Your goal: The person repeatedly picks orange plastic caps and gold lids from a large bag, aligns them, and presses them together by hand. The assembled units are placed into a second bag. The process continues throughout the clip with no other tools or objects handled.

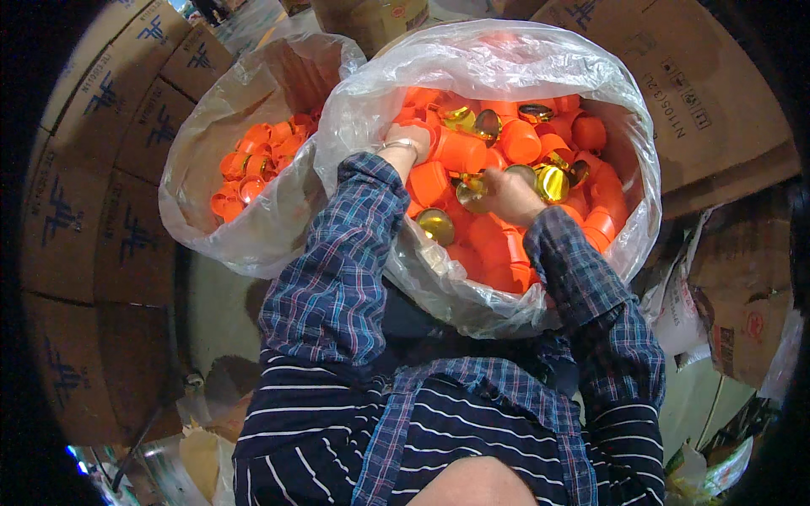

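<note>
Both of my hands are inside a large bag [629, 93] of clear plastic, filled with orange plastic cups [520, 142] and shiny gold round pieces [553, 183]. My left hand [408, 145] is closed on an orange cup at the bag's left side; its fingertips are partly hidden. Nearer the middle, my right hand [513, 197] pinches a round gold piece [472, 193] beside the cups. Another gold disc [436, 225] lies on the cups close to the bag's near edge.
A smaller plastic-lined bag [190, 181] with orange and gold pieces [253, 164] stands at the left. Stacked cardboard boxes [63, 219] rise along the left edge. A big cardboard box [709, 126] leans at the right, above a torn carton [747, 312].
</note>
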